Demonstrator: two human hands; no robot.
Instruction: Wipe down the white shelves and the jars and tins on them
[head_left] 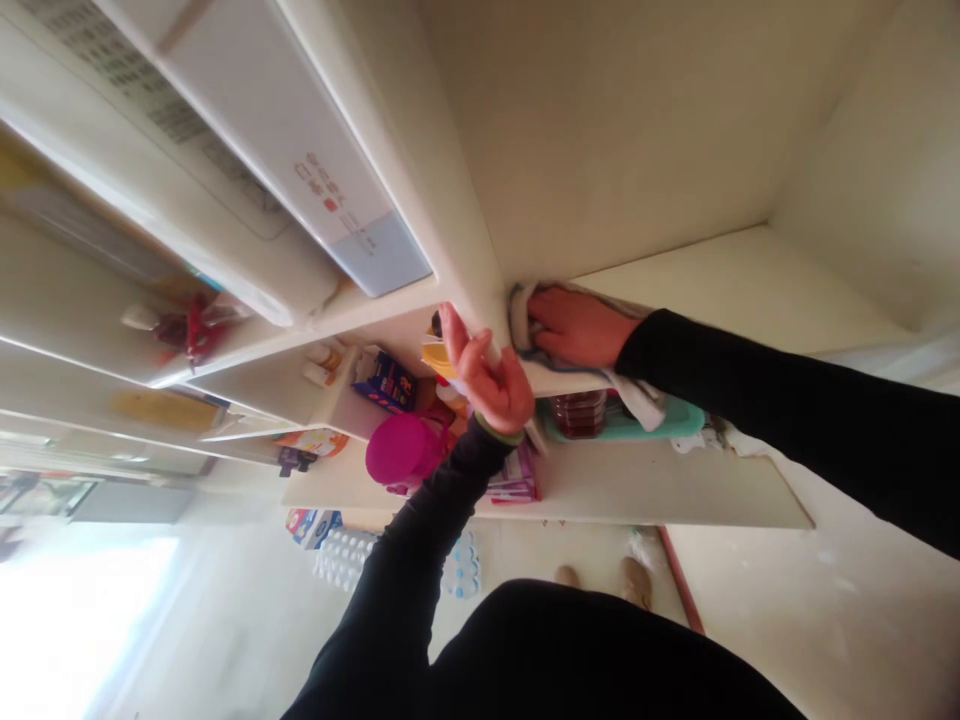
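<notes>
My right hand (577, 325) presses down on a light cloth with a dark border (643, 400), in the corner of a cream shelf board (720, 290) beside an upright divider (442, 170). Part of the cloth bunches around the fingertips and one end hangs over the shelf's front edge. My left hand (491, 385) is against the front edge of the divider, palm up, its fingers apart and loosely bent. I see nothing held in it.
Left of the divider stands a white box with red print (322, 170). Below are a magenta container (401, 450), a dark blue box (384, 380) and a teal tray (679, 418) with a dark red jar (579, 412). Packs of bottles (345, 558) stand on the floor.
</notes>
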